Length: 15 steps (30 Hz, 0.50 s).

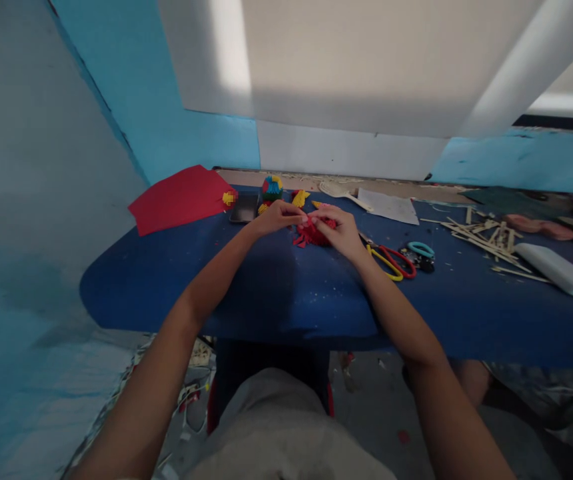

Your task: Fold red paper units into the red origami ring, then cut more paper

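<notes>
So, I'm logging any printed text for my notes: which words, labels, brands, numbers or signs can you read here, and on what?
None: no text can be read anywhere in the picture.
White sheet: no writing can be made out.
Long white object near the right edge: a small dark mark, too blurred to read.
Red fringed piece: no lettering visible.

On the blue desk (491,317), a pale spoon (334,191) lies just beside a white paper (391,207). Farther right, thin sticks (491,241) make a loose heap.
</notes>
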{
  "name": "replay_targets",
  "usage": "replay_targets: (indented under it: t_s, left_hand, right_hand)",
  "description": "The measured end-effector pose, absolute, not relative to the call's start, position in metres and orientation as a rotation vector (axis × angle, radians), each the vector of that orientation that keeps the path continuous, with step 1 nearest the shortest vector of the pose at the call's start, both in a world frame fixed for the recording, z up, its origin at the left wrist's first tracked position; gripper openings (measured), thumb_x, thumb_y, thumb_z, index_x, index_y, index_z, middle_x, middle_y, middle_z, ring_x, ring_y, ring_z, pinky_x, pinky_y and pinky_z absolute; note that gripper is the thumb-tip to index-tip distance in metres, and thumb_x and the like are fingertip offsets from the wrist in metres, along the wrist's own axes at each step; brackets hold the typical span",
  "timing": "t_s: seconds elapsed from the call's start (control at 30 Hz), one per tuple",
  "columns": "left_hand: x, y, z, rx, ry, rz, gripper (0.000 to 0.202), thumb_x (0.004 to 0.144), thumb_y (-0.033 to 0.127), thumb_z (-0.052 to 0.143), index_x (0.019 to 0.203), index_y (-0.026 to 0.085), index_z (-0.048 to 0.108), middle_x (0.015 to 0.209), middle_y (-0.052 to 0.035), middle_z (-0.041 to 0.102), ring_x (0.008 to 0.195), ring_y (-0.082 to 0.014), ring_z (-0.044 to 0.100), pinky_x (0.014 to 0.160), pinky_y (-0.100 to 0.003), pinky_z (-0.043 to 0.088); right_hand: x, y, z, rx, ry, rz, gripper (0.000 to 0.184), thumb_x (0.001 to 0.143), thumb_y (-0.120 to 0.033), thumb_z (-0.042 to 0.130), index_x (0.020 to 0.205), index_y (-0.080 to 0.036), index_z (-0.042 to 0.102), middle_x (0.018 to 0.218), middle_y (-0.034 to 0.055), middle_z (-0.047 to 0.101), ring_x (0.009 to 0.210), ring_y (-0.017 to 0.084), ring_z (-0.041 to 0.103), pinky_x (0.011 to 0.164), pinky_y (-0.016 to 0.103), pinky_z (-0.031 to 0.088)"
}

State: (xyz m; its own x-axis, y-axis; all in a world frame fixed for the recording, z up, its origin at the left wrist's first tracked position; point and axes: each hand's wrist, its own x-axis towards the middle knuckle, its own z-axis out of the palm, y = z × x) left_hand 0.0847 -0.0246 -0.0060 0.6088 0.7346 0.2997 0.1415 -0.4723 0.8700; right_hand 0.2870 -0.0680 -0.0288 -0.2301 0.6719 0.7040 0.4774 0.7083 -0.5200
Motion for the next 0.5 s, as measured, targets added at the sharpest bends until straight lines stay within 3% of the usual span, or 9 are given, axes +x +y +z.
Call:
replay_targets:
  t_s: [0.13, 0.27, 0.37, 0.5]
  left_hand:
    - [0.0851, -0.0244, -0.0075, 1.992, 0.690, 0.839, 0.017, 0.073, 0.033, 0.072, 0.075, 0.016, 0.077, 0.059, 0.0016, 0.064, 0.052, -0.0058, 0.048, 0.050, -0.018, 0.036]
    - [0.0871, -0.0240, -0.0094, 2.025, 0.716, 0.878, 0.016, 0.073, 0.031, 0.073, 0.072, 0.015, 0.076, 0.063, -0.0001, 0.067, 0.056, -0.0075, 0.052, 0.054, -0.020, 0.040]
    - [0.0885, -0.0235, -0.0101, 2.025, 0.783, 0.961, 0.015, 0.074, 0.029, 0.072, 0.071, 0.014, 0.074, 0.066, -0.0007, 0.068, 0.058, -0.0081, 0.054, 0.058, -0.020, 0.042]
    - [0.0881, -0.0224, -0.0098, 2.054, 0.811, 1.014, 0.017, 0.075, 0.031, 0.070, 0.073, 0.014, 0.074, 0.064, 0.0007, 0.066, 0.058, -0.0077, 0.053, 0.057, -0.019, 0.040]
  right_hand:
    - [0.2869, -0.0675, -0.0301, -0.877, -1.915, 0.183, 0.017, 0.087, -0.031, 0.060, 0.089, -0.026, 0.076, 0.091, 0.0021, 0.078, 0.089, 0.021, 0.069, 0.094, 0.044, 0.051]
    - [0.2841, -0.0672, -0.0316, -0.931, -1.899, 0.216, 0.018, 0.087, -0.034, 0.060, 0.088, -0.025, 0.076, 0.091, 0.0029, 0.078, 0.087, 0.021, 0.069, 0.088, 0.042, 0.053]
    - [0.2820, -0.0662, -0.0332, -0.966, -1.817, 0.312, 0.023, 0.084, -0.041, 0.065, 0.092, -0.022, 0.075, 0.092, 0.0050, 0.077, 0.082, 0.020, 0.068, 0.078, 0.037, 0.054]
    - [0.2818, -0.0646, -0.0326, -0.972, -1.777, 0.461, 0.025, 0.082, -0.045, 0.066, 0.084, -0.021, 0.074, 0.074, 0.0018, 0.072, 0.063, 0.015, 0.060, 0.060, 0.030, 0.047]
